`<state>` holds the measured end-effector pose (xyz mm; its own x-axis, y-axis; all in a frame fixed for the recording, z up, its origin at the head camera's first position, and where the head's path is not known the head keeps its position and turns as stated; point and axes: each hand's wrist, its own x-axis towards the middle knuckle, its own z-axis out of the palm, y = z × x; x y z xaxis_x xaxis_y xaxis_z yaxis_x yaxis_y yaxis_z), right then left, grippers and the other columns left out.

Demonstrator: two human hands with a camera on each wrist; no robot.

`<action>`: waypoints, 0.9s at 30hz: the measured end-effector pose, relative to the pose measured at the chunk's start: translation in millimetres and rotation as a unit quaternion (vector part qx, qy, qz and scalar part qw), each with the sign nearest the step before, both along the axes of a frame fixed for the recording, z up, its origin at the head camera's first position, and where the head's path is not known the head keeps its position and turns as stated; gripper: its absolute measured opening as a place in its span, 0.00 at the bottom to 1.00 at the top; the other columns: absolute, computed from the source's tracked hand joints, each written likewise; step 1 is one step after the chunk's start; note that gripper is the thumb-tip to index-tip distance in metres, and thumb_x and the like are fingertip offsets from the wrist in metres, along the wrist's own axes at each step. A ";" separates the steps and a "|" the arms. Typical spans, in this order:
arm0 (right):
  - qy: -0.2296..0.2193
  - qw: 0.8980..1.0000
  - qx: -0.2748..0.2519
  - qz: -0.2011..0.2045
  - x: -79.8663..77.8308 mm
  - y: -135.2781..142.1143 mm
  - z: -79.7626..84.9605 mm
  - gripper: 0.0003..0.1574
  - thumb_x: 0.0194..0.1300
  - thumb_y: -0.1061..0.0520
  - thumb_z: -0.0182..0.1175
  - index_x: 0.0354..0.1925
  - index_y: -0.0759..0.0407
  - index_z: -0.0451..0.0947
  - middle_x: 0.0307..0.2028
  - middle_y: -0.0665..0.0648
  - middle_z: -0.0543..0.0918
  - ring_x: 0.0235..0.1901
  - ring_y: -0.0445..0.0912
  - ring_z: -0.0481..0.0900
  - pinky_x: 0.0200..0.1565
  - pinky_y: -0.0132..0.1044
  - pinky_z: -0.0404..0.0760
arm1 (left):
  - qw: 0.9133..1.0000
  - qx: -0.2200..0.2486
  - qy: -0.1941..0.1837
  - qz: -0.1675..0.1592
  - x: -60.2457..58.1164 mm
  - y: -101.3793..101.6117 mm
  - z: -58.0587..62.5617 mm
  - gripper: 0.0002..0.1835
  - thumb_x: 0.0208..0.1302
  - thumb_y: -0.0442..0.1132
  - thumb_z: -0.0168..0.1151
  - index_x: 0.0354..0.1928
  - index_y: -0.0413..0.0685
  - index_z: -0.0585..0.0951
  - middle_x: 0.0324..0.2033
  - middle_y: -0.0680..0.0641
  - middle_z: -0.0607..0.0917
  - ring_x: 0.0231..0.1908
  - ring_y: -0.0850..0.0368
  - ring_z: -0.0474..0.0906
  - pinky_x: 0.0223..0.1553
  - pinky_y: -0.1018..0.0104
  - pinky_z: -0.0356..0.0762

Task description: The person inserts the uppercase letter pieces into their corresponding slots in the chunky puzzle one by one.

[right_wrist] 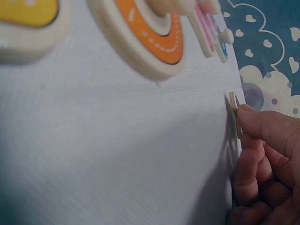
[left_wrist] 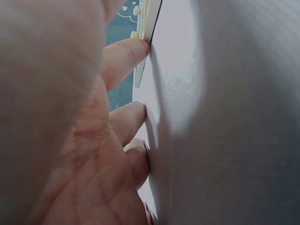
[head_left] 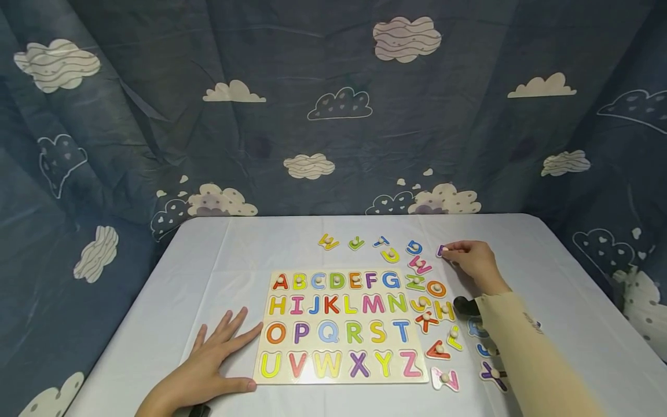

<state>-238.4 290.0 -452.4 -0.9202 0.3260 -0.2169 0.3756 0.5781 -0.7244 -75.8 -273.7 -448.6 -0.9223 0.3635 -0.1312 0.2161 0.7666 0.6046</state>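
My right hand is at the far right of the table, pinching a small purple letter piece between thumb and fingertips. In the right wrist view this letter piece stands edge-on, close over the white cloth; its letter is hidden. The wooden alphabet board lies in the middle, with knobbed pieces sitting in the A to E places. To its left, my left hand rests with spread fingers, the thumb and index fingertips right at the board's edge. In the left wrist view, the index finger meets the board's side.
Loose knobbed letters lie behind and right of the board, among them an orange O, a yellow H and a red V. A purple X lies beside my right sleeve, which covers part of the table. A cloud-print curtain hangs behind.
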 end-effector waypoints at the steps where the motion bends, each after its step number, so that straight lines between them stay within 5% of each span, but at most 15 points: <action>1: -0.001 1.000 -0.004 0.001 1.0 0.1 1.0 0.26 0.78 0.46 0.65 0.61 0.64 0.81 0.53 0.65 0.82 0.49 0.54 0.76 0.44 0.34 0.74 | 1.000 0.000 -0.001 0.001 0.0 0.3 0.1 0.56 0.41 0.70 0.82 0.78 0.73 0.73 0.86 0.41 0.57 0.84 0.25 0.40 0.73 0.14 0.25; 12: -0.013 0.999 -0.026 0.027 12.3 -4.7 16.4 0.30 0.77 0.44 0.66 0.65 0.63 0.79 0.58 0.66 0.81 0.53 0.56 0.75 0.51 0.37 0.78 | 1.000 -0.003 -0.004 0.005 -0.3 1.2 1.8 0.57 0.40 0.71 0.83 0.78 0.74 0.73 0.86 0.41 0.57 0.85 0.25 0.39 0.74 0.14 0.25; 21: 0.007 0.994 -0.041 0.104 27.2 -22.9 30.1 0.31 0.75 0.42 0.67 0.64 0.61 0.81 0.58 0.64 0.83 0.54 0.55 0.73 0.52 0.44 0.73 | 1.000 -0.003 -0.009 0.002 -0.9 1.7 3.6 0.57 0.40 0.70 0.83 0.78 0.72 0.73 0.86 0.41 0.57 0.85 0.25 0.39 0.74 0.14 0.24; 27: 0.012 0.988 -0.071 0.133 35.1 -41.3 35.0 0.30 0.75 0.41 0.68 0.62 0.60 0.82 0.53 0.64 0.90 0.54 0.55 0.80 0.60 0.49 0.75 | 1.000 -0.004 -0.010 0.001 -1.2 1.6 3.2 0.57 0.41 0.70 0.83 0.78 0.72 0.73 0.86 0.41 0.57 0.85 0.25 0.40 0.73 0.14 0.25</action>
